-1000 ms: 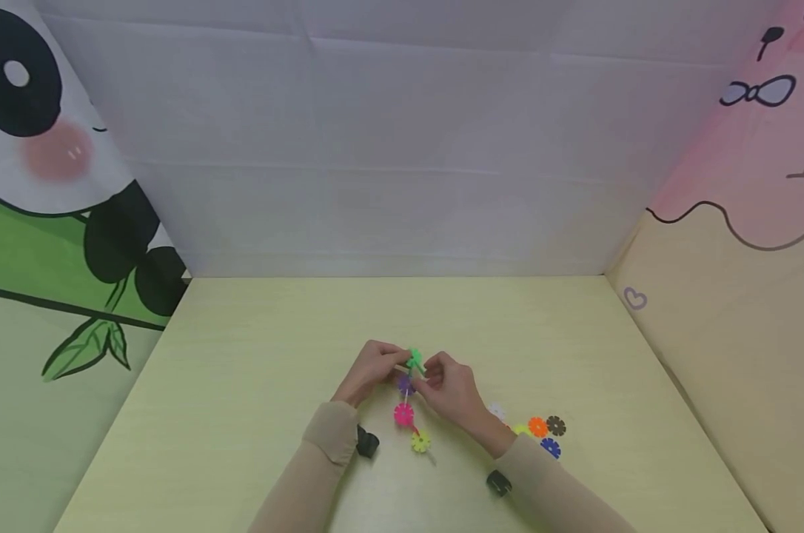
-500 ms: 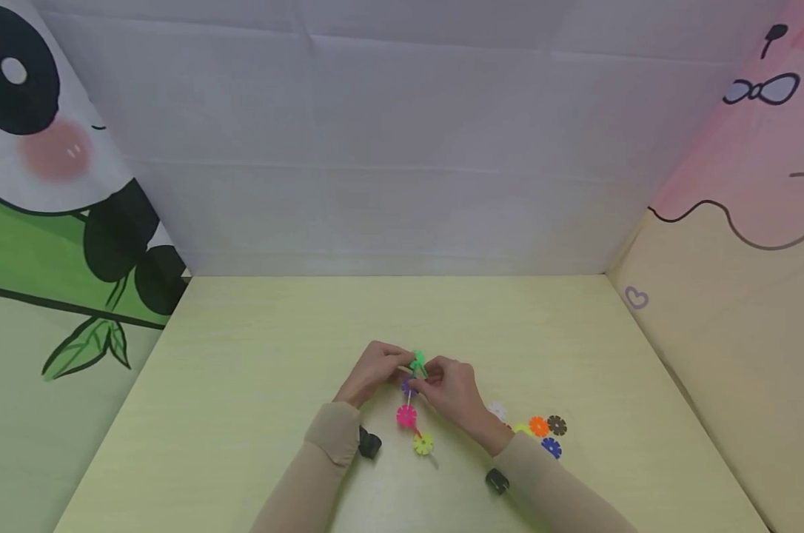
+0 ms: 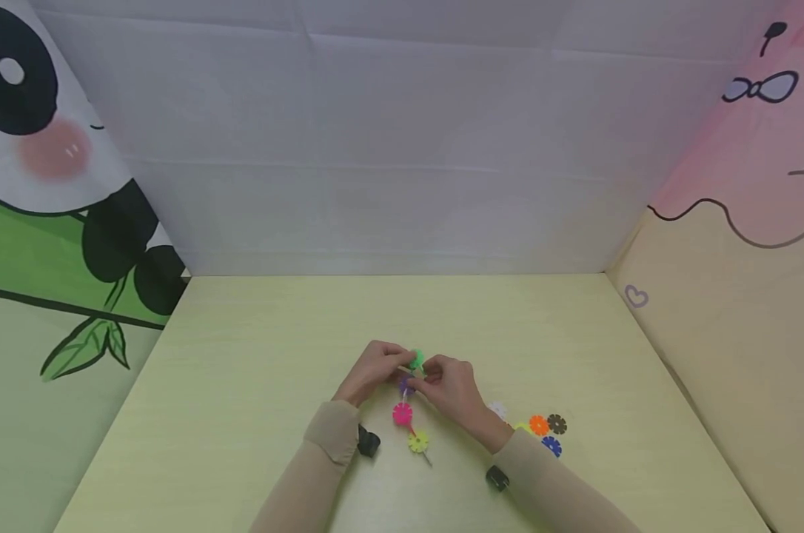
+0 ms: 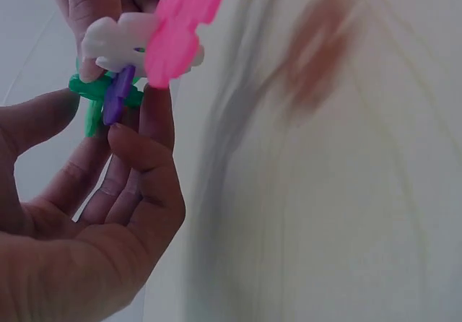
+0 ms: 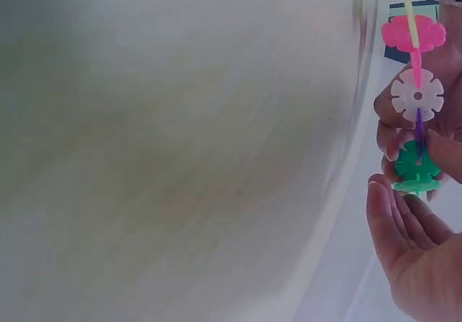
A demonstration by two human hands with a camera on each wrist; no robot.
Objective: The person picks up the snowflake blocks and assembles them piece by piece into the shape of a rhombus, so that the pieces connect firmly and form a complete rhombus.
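Note:
My left hand [image 3: 374,366] and right hand [image 3: 454,389] meet at the upper end of a chain of interlocking snowflake discs. Fingers of the left hand pinch the green disc [image 3: 417,360], which has a second, lighter green disc [image 5: 416,187] slotted into it. Thumb and fingers of the right hand grip the chain by the purple disc [image 4: 118,98], partly covering it. Below hang a white disc [image 5: 402,105], a pink disc [image 3: 403,414] and a yellow disc [image 3: 418,442], with a pale disc seen edge-on at the bottom.
Beside the right forearm lie several loose discs, among them an orange disc [image 3: 538,425], a dark grey disc [image 3: 557,423], a blue disc [image 3: 551,446] and a white disc [image 3: 498,410]. The pale table [image 3: 275,333] ends at a white backdrop [image 3: 395,222], with printed panels on both sides.
The chain swings slightly right, then back left, and the green discs turn a little between the fingers. Both hands stay almost in place; the loose discs lie unmoved.

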